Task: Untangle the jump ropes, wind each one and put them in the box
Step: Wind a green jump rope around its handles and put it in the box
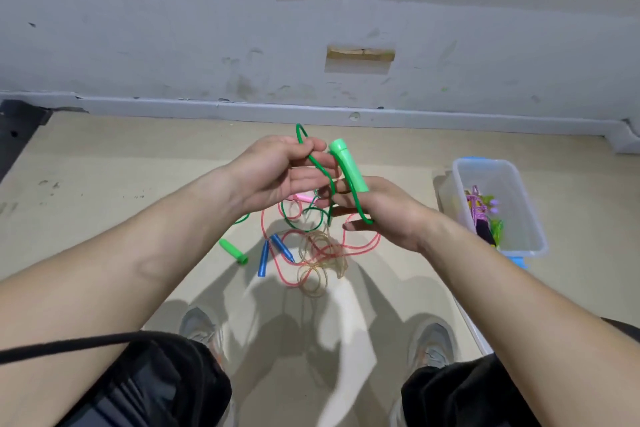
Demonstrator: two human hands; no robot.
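Left hand (277, 170) is pinching the green cord (313, 161) between thumb and fingertips, with the remaining fingers lying nearly straight. A small loop of cord is standing up above the pinch.

Right hand (388, 215) is holding the lower end of one green handle (348, 166), which is pointing up and away from the person. The cord is running down from it and looping round the thumb side of this hand.

Both hands are hovering above the floor (104, 184), left of the clear plastic box (495, 180), the right hand being the nearer to it.

The tangle is lying on the floor left of the box, under the hands. It is made up of the rest of the green cord, a pink cord (363, 246) and a coil of clear amber cord (318, 270). A pink handle (304, 198) is showing between the hands.

Two blue handles (275, 250) are lying side by side further from the box. The second green handle (233, 251) is lying farthest from it.

Inside the box a wound purple rope (478, 211) is resting near the left wall. Green pieces are lying beside it, too blurred to identify.
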